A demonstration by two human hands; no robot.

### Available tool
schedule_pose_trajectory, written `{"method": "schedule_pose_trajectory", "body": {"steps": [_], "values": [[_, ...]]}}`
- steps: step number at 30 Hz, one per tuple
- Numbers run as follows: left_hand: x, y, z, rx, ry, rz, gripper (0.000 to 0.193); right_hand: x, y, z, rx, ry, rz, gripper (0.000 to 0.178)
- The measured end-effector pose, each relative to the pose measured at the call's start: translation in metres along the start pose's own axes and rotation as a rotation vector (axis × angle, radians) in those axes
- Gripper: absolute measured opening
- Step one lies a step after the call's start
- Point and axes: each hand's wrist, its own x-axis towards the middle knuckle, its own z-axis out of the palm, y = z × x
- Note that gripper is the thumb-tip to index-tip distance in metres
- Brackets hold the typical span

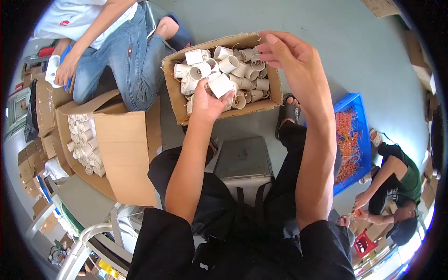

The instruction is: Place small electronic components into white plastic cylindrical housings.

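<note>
My left hand (pixel 208 103) is closed around a white cylindrical plastic piece (pixel 220 86), held over the near side of a cardboard box (pixel 227 115). Many similar white, hollow, cup-like pieces (pixel 228 64) lie loose in that box, some with thin copper-coloured wires sticking out. Above the box's far right corner is my right hand (pixel 291 52), its thumb and forefinger drawn together and the other fingers bent. Whatever sits between those fingertips is too small to make out.
At the left, a second open carton (pixel 128 156) holds more white tubes (pixel 86 144). A blue tray (pixel 359 140) of orange-red wiry parts lies at the right. One person in jeans (pixel 123 56) sits far left; another in dark green (pixel 406 172) works at the right. A grey-topped stool (pixel 243 158) stands between my legs.
</note>
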Motion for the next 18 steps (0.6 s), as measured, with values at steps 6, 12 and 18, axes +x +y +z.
{"method": "schedule_pose_trajectory", "body": {"steps": [6, 12, 18], "values": [[0.006, -0.008, 0.015, -0.069, 0.126, -0.016, 0.051, 0.002, 0.010, 0.001, -0.057, -0.007, 0.020, 0.033], [-0.038, 0.041, 0.003, 0.129, -0.043, 0.310, 0.039, 0.007, 0.012, -0.004, -0.056, -0.009, -0.021, 0.032], [-0.091, 0.156, -0.064, 0.302, 0.297, 1.172, 0.022, 0.003, 0.013, -0.046, -0.196, 0.010, 0.015, 0.038]]}}
